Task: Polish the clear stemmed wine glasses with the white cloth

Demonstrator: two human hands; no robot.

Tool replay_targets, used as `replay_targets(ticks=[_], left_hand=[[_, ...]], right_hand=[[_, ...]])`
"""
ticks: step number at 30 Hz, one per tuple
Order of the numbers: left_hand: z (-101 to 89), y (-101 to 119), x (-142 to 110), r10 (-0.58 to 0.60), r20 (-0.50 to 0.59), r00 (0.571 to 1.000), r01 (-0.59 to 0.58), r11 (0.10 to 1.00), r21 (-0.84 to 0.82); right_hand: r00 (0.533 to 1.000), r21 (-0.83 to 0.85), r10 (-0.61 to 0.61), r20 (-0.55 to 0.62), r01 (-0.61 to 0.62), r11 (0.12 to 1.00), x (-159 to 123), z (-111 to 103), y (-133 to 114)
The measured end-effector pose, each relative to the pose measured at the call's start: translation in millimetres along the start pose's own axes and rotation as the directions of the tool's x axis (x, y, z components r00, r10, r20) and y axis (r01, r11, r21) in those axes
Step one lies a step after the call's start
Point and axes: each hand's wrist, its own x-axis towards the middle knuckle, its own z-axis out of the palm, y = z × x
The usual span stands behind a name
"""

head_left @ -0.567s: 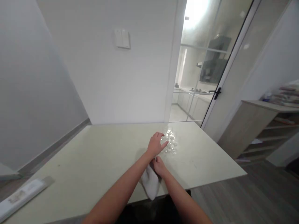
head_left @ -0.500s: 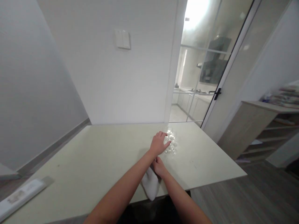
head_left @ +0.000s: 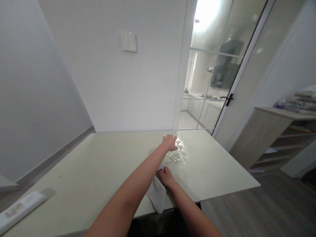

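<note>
My left hand [head_left: 170, 143] reaches across the table to the left side of a cluster of clear, shiny glass-like pieces [head_left: 179, 153]. Its fingers are apart, and I see nothing held in them; whether they touch a piece is hard to tell. Closer to me, my right hand [head_left: 167, 176] is closed on a whitish cloth [head_left: 158, 194]. The cloth droops toward the near table edge, and part of it is hidden behind my left forearm. The exact shape of the clear pieces is blurred by glare.
The pale table [head_left: 106, 171] stands against a white wall. A long white box or strip [head_left: 22, 207] lies at its left front corner. Behind to the right is a glazed door with a black handle [head_left: 229, 99]. A wooden shelf unit [head_left: 266, 135] stands at the right.
My left hand has moved slightly farther away, its palm turned down beside the clear pieces, showing more of them. My right hand and the cloth have shifted slightly left.
</note>
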Motion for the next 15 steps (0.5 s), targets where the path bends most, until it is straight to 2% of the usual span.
replay_targets(ticks=[9,15], left_hand=[[-2.3,-4,7,0.017,0.047,0.999,-0.018,0.999,0.028],[-7.8,-11,26,0.031,0.153,0.988,-0.032,0.999,0.009]], right_hand=[[1.000,-0.054,0.004,-0.008,-0.005,0.999,1,1,7],[1.000,-0.064,0.013,0.003,-0.013,0.998,2,1,9]])
